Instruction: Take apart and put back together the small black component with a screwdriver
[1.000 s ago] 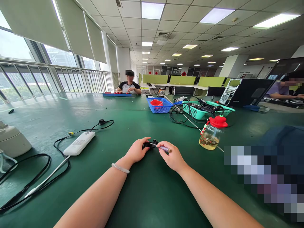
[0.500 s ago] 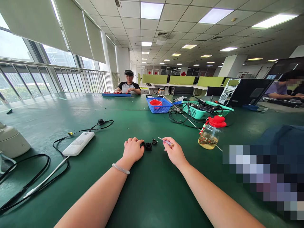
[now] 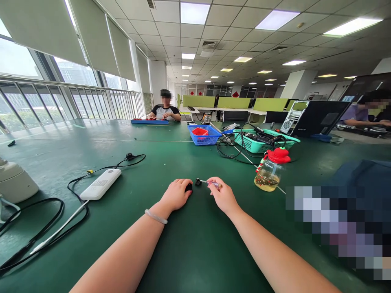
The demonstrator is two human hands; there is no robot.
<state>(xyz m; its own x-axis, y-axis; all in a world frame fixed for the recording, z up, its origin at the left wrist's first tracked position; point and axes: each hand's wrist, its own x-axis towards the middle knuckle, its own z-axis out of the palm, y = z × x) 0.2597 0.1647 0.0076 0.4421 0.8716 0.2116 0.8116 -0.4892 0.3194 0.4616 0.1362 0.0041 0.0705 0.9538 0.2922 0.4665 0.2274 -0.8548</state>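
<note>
Screwdriver (image 3: 215,184) in your right hand (image 3: 225,196), fingers pinched closed on its handle, shaft pointing left to the small black part (image 3: 198,182) on the green table (image 3: 195,248); cannot tell whether the tip touches it. Your left hand (image 3: 177,193) rests half curled, thumb and fingers about a black block (image 3: 190,187), mostly hidden, just left of that part. Red-topped bottle (image 3: 268,176) stands to your right, white box (image 3: 102,184) lies to your left.

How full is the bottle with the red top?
Partly full: yellowish liquid sits low in the bottle, with see-through space above it, below the red top.
</note>
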